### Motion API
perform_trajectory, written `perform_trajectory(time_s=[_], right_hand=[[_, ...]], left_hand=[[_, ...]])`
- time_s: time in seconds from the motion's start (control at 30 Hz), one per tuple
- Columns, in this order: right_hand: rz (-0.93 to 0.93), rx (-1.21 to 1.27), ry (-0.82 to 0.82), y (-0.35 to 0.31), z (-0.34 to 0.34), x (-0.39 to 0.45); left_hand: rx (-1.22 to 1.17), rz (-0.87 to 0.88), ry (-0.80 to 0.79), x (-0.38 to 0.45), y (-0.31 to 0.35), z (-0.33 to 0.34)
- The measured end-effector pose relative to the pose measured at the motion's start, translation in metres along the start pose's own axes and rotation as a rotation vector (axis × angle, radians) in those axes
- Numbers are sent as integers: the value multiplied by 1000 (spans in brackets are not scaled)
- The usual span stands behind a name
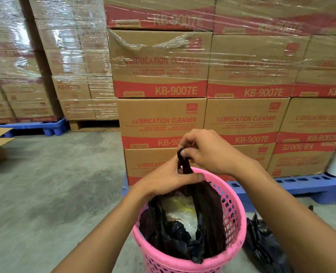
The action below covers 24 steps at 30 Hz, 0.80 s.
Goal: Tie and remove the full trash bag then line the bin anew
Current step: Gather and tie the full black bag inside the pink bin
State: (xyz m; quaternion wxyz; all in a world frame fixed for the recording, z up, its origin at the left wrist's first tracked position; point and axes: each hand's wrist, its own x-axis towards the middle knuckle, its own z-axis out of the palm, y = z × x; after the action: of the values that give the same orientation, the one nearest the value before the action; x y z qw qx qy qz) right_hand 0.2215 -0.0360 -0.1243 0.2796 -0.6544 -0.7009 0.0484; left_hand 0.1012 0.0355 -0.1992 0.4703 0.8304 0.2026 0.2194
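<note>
Black trash bag (208,219) sits inside the pink bin (234,219), low centre of view; its two top strips are drawn up together above the rim toward 12 o'clock. Left hand (169,179) grips the gathered strips just above the rim, thumb laid across them. Right hand (206,152) pinches the looped ends directly above the left, fingers curled tight round the plastic. Judged mid-knot; bag not yet lifted. Film looks thin, soft and slick, bunching easily, so it probably stretches or tears if hauled by one strip; best hold is likely the twisted neck below the knot, both strips together. Load seems light: pale and yellowish crumpled wrappers or paper show through the open mouth, nothing visibly dense. Bin is a plastic lattice, probably light enough to rise with the bag unless steadied. Another black bag (261,245) lies crumpled on the floor (54,194) at 3 o'clock of the bin, just beside it. Stacked cartons (244,123) stand behind, at 12 o'clock.
</note>
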Motion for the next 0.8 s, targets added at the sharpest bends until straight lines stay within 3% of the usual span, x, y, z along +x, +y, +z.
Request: perform_trajectory(time_s=[0.17, 0.27, 0.33, 0.43, 0.67, 0.8], right_hand=[[-63, -14, -76, -7, 5, 1], [16, 97, 94, 4, 6, 2], [93, 141, 141, 17, 7, 1], [170, 198, -38, 35, 16, -3], [258, 317, -122, 45, 40, -6], [309, 412, -19, 44, 35, -2]], left_hand=[[262, -71, 292, 9, -9, 15], [96, -221, 373, 6, -9, 13], [-185, -370, 328, 5, -12, 11], [-427, -385, 299, 3, -18, 7], [-345, -350, 186, 0, -26, -3], [-255, -334, 108, -3, -31, -12]])
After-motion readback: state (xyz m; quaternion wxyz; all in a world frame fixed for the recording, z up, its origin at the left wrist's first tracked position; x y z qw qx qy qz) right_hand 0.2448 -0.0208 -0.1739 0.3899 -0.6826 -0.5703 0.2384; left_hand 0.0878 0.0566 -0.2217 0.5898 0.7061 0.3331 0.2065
